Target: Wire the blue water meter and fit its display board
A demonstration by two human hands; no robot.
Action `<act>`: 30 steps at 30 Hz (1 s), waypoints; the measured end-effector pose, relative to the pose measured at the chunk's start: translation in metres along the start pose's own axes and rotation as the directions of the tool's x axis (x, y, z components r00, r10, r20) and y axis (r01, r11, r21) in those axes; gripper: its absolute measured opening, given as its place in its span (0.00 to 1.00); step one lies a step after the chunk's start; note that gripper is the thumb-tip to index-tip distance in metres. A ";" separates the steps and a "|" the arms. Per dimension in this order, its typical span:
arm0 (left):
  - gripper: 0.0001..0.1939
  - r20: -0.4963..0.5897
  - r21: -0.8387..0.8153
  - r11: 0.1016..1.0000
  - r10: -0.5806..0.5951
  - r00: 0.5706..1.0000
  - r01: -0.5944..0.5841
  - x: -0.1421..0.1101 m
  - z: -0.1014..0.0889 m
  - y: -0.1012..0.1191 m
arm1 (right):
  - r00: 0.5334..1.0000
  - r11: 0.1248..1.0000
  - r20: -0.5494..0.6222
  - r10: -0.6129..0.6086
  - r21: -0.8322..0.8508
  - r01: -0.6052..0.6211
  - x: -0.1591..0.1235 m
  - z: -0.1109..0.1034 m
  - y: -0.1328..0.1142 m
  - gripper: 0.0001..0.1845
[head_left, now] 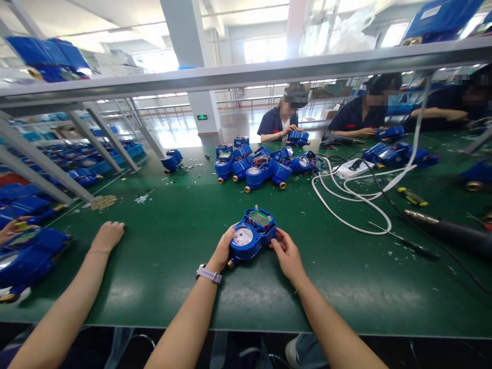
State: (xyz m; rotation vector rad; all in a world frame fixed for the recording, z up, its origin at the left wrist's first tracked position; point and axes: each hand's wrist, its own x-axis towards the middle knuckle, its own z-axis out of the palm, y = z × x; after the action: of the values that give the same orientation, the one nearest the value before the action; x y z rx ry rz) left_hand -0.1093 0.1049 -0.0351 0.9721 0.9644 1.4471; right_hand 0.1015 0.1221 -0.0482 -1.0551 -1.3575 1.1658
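Note:
A blue water meter (pixel 251 236) with a round white dial and an open green circuit board on top rests on the green table (pixel 172 241) in front of me. My left hand (pixel 222 252), a watch on its wrist, grips the meter's left side. On the meter's right side my right hand (pixel 286 254) holds the body with its fingertips. Both hands touch the tabletop.
A co-worker's fist (pixel 108 236) lies on the table to my left. Several blue meters (pixel 261 165) are piled mid-table. At the right lie white cables (pixel 353 197), a power strip (pixel 353 167), screwdrivers (pixel 412 196) and a black power tool (pixel 453 233). Three people sit across the table.

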 end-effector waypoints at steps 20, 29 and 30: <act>0.29 0.032 -0.009 1.000 0.008 0.999 -0.007 0.002 -0.005 -0.005 | 1.000 1.000 0.013 0.017 0.012 -0.017 0.001 -0.001 0.003 0.38; 0.32 0.041 0.027 0.997 0.069 0.997 -0.070 0.000 0.000 0.002 | 1.000 1.000 0.010 -0.018 -0.002 0.018 0.000 -0.001 0.001 0.36; 0.33 0.037 0.036 0.996 0.076 0.996 -0.078 0.000 0.000 0.002 | 1.000 1.000 0.010 -0.024 -0.003 0.024 0.000 -0.001 0.001 0.36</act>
State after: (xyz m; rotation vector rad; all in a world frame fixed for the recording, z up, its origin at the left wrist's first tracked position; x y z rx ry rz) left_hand -0.1101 0.1049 -0.0334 1.0692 0.9392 1.4753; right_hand 0.1023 0.1226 -0.0491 -1.0343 -1.3766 1.1529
